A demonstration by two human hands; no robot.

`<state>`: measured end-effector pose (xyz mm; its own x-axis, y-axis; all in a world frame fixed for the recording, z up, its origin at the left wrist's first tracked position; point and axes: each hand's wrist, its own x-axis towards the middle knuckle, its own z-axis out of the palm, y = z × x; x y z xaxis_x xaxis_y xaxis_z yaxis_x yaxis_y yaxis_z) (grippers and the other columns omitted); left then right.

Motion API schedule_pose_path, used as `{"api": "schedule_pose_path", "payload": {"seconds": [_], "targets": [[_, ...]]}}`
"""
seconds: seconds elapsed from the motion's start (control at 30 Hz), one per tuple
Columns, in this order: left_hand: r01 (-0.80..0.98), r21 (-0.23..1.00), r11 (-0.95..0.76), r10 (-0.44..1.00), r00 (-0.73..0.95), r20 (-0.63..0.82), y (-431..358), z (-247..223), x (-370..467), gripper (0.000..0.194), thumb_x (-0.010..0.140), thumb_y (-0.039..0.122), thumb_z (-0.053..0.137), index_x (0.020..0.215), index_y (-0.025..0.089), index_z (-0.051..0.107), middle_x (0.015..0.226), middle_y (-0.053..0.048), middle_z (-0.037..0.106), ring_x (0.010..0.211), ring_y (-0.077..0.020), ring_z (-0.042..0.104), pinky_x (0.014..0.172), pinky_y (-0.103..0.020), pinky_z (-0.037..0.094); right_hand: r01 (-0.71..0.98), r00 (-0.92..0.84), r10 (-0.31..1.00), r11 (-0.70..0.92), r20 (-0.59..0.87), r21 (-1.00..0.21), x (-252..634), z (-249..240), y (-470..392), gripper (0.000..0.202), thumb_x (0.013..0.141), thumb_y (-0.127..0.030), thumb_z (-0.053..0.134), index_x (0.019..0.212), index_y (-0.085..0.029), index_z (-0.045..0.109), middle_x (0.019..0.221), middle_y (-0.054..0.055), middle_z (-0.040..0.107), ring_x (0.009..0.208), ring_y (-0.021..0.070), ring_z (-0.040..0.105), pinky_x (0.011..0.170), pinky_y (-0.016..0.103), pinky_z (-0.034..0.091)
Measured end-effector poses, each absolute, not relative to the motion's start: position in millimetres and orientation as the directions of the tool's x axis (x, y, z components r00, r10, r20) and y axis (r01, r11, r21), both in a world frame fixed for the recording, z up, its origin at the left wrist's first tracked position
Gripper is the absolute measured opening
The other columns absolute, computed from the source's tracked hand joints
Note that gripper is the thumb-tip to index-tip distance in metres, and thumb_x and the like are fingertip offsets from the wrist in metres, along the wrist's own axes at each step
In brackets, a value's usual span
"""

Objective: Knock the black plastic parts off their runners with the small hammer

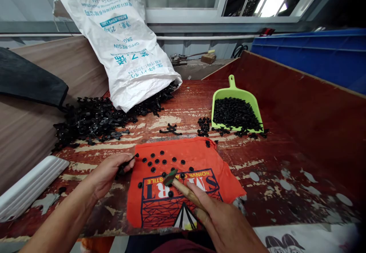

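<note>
Tabletop (pixel 257 161) of worn, scuffed red-brown wood runs right across the frame from here, its paint flaked to pale streaks. Slumped over it, upper left of the frame, is a big white sack (pixel 126 47) with blue print, its lower end resting on a sprawling heap of black plastic parts (pixel 94 119). Bright orange-red cloth (pixel 228 180) lies at lower centre, printed with lettering and a dark line pattern. Right of centre sits a lime-green dustpan (pixel 232 89), loaded with small black bits (pixel 236 112), some spilled along its front edge. The right hand (pixel 228 216), at the bottom of the frame, is closed round the wooden handle of a hammer (pixel 190 195); its head is over the print, though I can't tell whether it touches. The left hand (pixel 104 173) comes in from the lower left, thumb and fingers pinched together on a slim black part (pixel 122 168) beside the cloth's left edge. Smallest of all, little round black pieces (pixel 164 161) are scattered over the cloth, mostly across its upper half.
</note>
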<state>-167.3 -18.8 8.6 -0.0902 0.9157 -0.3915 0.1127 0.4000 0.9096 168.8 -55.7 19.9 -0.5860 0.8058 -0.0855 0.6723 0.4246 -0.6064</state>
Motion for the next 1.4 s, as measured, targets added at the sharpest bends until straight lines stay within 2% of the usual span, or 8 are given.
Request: {"api": "schedule_pose_path", "payload": {"seconds": [0.17, 0.3, 0.43, 0.73, 1.03, 1.2, 1.4], "targets": [[0.145, 0.903, 0.404, 0.915, -0.077, -0.396, -18, 15, -162, 0.04, 0.084, 0.046, 0.051, 0.053, 0.02, 0.051, 0.054, 0.003, 0.039, 0.057, -0.0148, 0.031, 0.06, -0.029, 0.028, 0.657, -0.57, 0.821, 0.445, -0.014, -0.608, 168, 7, -58, 0.06, 0.094, -0.019, 0.044, 0.151, -0.036, 0.041, 0.097, 0.004, 0.08, 0.077, 0.0219, 0.076, 0.069, 0.027, 0.059], [0.318, 0.877, 0.36, 0.933, -0.134, -0.334, -16, 16, -158, 0.038, 0.082, 0.047, 0.05, 0.057, 0.02, 0.057, 0.058, 0.001, 0.047, 0.061, -0.0161, 0.039, 0.06, -0.028, 0.029, 0.647, -0.562, 0.826, 0.463, 0.031, -0.606, 166, -6, -62, 0.064, 0.092, -0.017, 0.043, 0.152, -0.037, 0.038, 0.107, 0.003, 0.078, 0.081, 0.0218, 0.076, 0.068, 0.029, 0.06], [0.522, 0.799, 0.3, 0.954, -0.155, -0.257, -12, 11, -158, 0.037, 0.08, 0.048, 0.049, 0.058, 0.02, 0.058, 0.06, 0.0, 0.053, 0.061, -0.0172, 0.045, 0.059, -0.027, 0.031, 0.655, -0.57, 0.822, 0.47, 0.023, -0.592, 166, -10, -64, 0.064, 0.093, -0.017, 0.043, 0.153, -0.039, 0.036, 0.113, 0.003, 0.077, 0.081, 0.0212, 0.075, 0.067, 0.028, 0.059], [0.764, 0.609, 0.215, 0.972, -0.107, -0.209, -12, 4, -159, 0.038, 0.088, 0.046, 0.042, 0.063, 0.021, 0.058, 0.062, 0.001, 0.06, 0.062, -0.0192, 0.055, 0.06, -0.028, 0.034, 0.656, -0.569, 0.822, 0.45, -0.005, -0.606, 167, -12, -64, 0.07, 0.088, -0.019, 0.046, 0.154, -0.039, 0.033, 0.105, 0.002, 0.079, 0.077, 0.0242, 0.075, 0.067, 0.031, 0.06], [0.849, 0.515, 0.121, 0.986, -0.044, -0.159, -12, -4, -164, 0.042, 0.092, 0.049, 0.039, 0.067, 0.022, 0.06, 0.068, 0.0, 0.067, 0.068, -0.0212, 0.062, 0.067, -0.03, 0.039, 0.638, -0.606, 0.793, 0.437, -0.064, -0.633, 171, -14, -63, 0.069, 0.09, -0.016, 0.041, 0.156, -0.033, 0.031, 0.105, 0.005, 0.078, 0.081, 0.0222, 0.075, 0.067, 0.029, 0.058], [0.827, 0.547, 0.134, 0.986, -0.056, -0.158, -11, 1, -161, 0.036, 0.086, 0.047, 0.046, 0.064, 0.023, 0.062, 0.063, 0.0, 0.066, 0.065, -0.0213, 0.06, 0.065, -0.028, 0.041, 0.646, -0.602, 0.798, 0.458, -0.037, -0.611, 171, -18, -64, 0.069, 0.09, -0.015, 0.042, 0.156, -0.029, 0.031, 0.105, 0.006, 0.078, 0.078, 0.022, 0.074, 0.064, 0.028, 0.056], [0.818, 0.565, 0.109, 0.993, -0.06, -0.105, -13, 7, -156, 0.031, 0.08, 0.046, 0.051, 0.062, 0.024, 0.063, 0.063, -0.002, 0.068, 0.068, -0.0232, 0.061, 0.068, -0.029, 0.042, 0.63, -0.603, 0.798, 0.491, 0.019, -0.602, 168, -18, -64, 0.069, 0.09, -0.015, 0.043, 0.156, -0.033, 0.032, 0.115, 0.006, 0.076, 0.082, 0.0231, 0.075, 0.063, 0.029, 0.058]]}}
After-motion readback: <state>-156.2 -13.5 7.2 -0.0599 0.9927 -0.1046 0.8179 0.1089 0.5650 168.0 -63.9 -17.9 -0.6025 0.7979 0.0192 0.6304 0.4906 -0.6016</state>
